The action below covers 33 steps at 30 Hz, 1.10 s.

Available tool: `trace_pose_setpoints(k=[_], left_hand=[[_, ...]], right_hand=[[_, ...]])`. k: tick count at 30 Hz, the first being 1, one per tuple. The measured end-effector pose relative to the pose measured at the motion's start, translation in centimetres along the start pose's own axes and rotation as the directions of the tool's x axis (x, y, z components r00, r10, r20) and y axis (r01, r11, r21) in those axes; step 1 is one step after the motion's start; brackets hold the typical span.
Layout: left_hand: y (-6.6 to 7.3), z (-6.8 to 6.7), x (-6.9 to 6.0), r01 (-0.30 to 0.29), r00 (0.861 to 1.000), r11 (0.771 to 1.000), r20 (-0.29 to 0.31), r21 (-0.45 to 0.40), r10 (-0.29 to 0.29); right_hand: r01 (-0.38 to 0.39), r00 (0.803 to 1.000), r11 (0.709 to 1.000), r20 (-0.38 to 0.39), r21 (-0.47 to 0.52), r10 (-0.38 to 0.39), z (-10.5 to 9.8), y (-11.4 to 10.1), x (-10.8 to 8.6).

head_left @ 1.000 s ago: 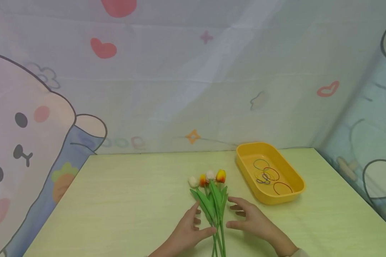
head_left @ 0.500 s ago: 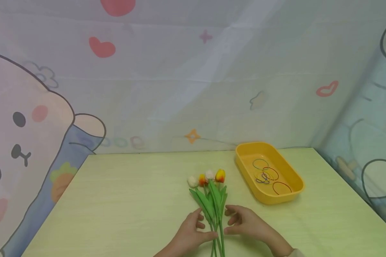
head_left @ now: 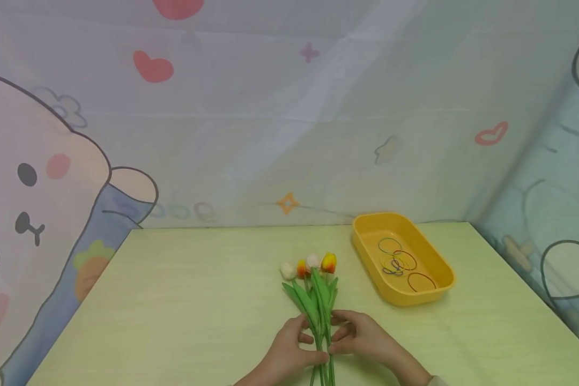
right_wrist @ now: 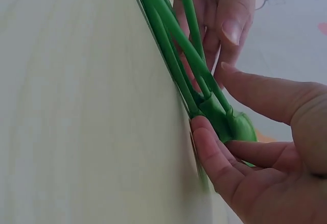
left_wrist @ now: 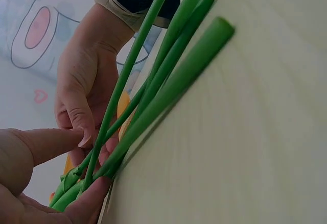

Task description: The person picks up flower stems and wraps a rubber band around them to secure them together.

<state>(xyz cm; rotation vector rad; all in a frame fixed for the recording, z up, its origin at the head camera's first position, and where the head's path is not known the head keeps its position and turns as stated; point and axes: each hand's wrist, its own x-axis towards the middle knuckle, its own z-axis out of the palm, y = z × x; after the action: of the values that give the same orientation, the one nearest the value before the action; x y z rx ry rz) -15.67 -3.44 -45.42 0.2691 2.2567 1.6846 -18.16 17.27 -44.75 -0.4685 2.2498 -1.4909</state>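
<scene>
A small bunch of artificial tulips (head_left: 322,305), with white, pale pink and yellow-orange heads, lies on the table, heads pointing away from me. My left hand (head_left: 291,346) grips the bunch from the left, its thumb across the stems and its fingers at their side. From the right, my right hand (head_left: 359,338) holds the same stems between curled fingers and thumb. The two thumb tips nearly meet over the bunch. In the left wrist view, the green stems (left_wrist: 168,86) fan apart toward their cut ends. The right wrist view shows fingertips (right_wrist: 207,137) against the leaf bases.
A yellow tray (head_left: 439,295) stands right of the flowers, holding several thin coloured rubber bands (head_left: 421,282). The pale table (head_left: 173,300) ends at a printed cloth backdrop (head_left: 251,134) behind and at the sides.
Both hands have closed in on the stems, the right moving left and slightly nearer me. The stems are drawn closer together between them. The tray has stayed put.
</scene>
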Motion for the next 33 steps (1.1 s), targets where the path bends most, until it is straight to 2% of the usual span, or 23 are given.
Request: trace_pose_setpoints(k=[7, 18, 27, 33], left_hand=[[-0.1, 0.1, 0.0, 0.006, 1.000, 1.000, 0.003, -0.017, -0.006], [-0.1, 0.1, 0.2, 0.023, 0.999, 0.998, -0.022, -0.054, -0.024], [-0.1, 0.3, 0.3, 0.010, 0.999, 0.996, -0.034, -0.091, -0.014], [0.0, 0.4, 0.2, 0.025, 0.999, 0.991, -0.037, -0.133, -0.030]], right_hand=[[0.016, 1.000, 0.994, 0.012, 0.105, -0.018, 0.6, 0.5, 0.2], [0.015, 1.000, 0.983, -0.010, 0.185, -0.014, 1.2, 0.5, 0.3], [0.017, 0.999, 0.983, -0.043, 0.185, -0.009, 1.5, 0.4, 0.2], [0.006, 0.998, 0.984, -0.060, 0.177, 0.005, 1.5, 0.5, 0.2]])
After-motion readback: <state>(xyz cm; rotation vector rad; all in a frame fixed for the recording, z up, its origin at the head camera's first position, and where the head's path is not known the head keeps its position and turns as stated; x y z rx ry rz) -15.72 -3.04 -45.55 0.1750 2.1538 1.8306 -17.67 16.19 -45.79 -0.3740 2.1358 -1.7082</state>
